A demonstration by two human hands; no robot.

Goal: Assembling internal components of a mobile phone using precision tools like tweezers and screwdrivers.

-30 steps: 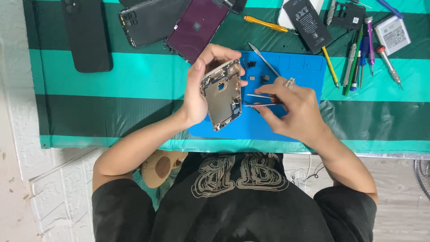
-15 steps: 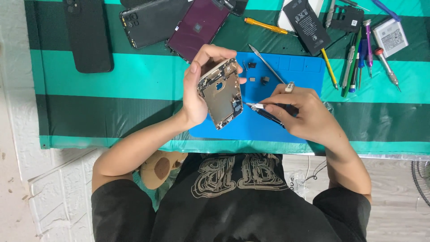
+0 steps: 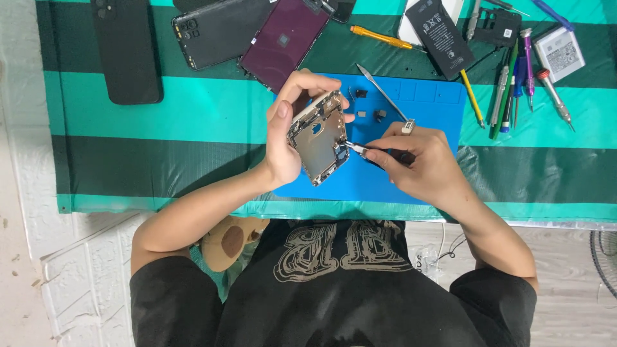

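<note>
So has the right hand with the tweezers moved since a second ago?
Yes. The right hand slid left across the blue mat, bringing the tweezers up to the phone frame.

A stripped phone frame of bare, dull silver metal (image 3: 316,138) is seen gripped in the left hand (image 3: 286,138), while slim tweezers of shiny steel (image 3: 357,148) are pinched by the right hand (image 3: 418,160). Beneath lies a matt blue rubbery work mat (image 3: 430,109), smooth and moulded with shallow trays. The surface is covered by a glossy green-striped plastic sheet (image 3: 193,109), faintly creased. A matt black phone back (image 3: 125,51) and a glossy dark purple glass screen (image 3: 283,38) are shown nearby.
</note>
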